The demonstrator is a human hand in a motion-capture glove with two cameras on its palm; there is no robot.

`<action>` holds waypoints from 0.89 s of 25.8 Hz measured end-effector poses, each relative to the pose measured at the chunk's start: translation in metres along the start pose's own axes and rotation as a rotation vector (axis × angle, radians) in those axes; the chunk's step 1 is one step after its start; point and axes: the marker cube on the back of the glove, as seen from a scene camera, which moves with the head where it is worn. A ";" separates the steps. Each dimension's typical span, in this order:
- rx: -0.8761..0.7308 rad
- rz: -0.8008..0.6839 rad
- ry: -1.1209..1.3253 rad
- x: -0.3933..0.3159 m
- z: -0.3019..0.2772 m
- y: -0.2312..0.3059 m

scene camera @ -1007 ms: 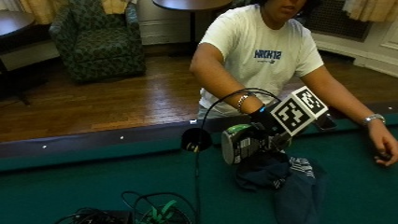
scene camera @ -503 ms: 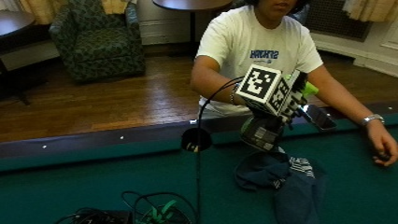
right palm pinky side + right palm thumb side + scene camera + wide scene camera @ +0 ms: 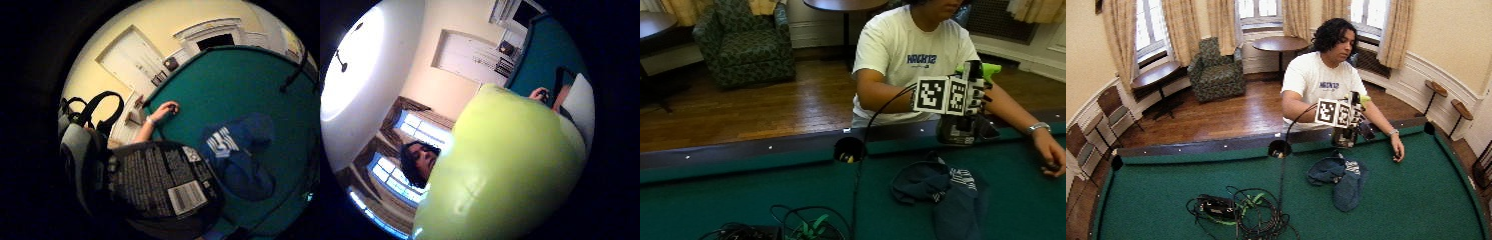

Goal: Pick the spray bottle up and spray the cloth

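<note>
Nearest the outside camera, a tangle of cables (image 3: 783, 229) lies on the green table (image 3: 720, 200), with a black stand (image 3: 850, 149) rising beside it. Past that, the dark blue cloth (image 3: 943, 187) lies crumpled on the felt, in the same place as half a second ago.

Above the cloth's far edge, the gloved right hand (image 3: 971, 95) holds the spray bottle (image 3: 964, 127) in the air, clear of the table. The fingers are curled round the bottle's neck below the lime-green spray head (image 3: 983, 70). A second ago the hand was low, just over the cloth, with the bottle tipped on its side. Half a second ago it had risen and was still tilted. Now the bottle hangs close to upright and higher, its dark labelled body below the hand.

The little finger side palm view shows the bottle's label close to the palm, with the cloth on the table beyond it. The green head fills the thumb side view.

Farther off, the bare left hand (image 3: 1051, 157) rests on the felt near the rail, unmoved.
</note>
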 end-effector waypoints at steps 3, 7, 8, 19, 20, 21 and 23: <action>0.008 0.000 -0.073 0.010 0.037 -0.008; 0.019 0.044 -0.157 0.037 0.091 -0.018; 0.021 0.058 -0.168 0.044 0.104 -0.019; 0.030 0.103 -0.174 0.100 0.176 -0.030; 0.033 0.099 -0.173 0.101 0.178 -0.032; 0.036 0.099 -0.170 0.103 0.179 -0.035; 0.042 0.110 -0.166 0.106 0.181 -0.041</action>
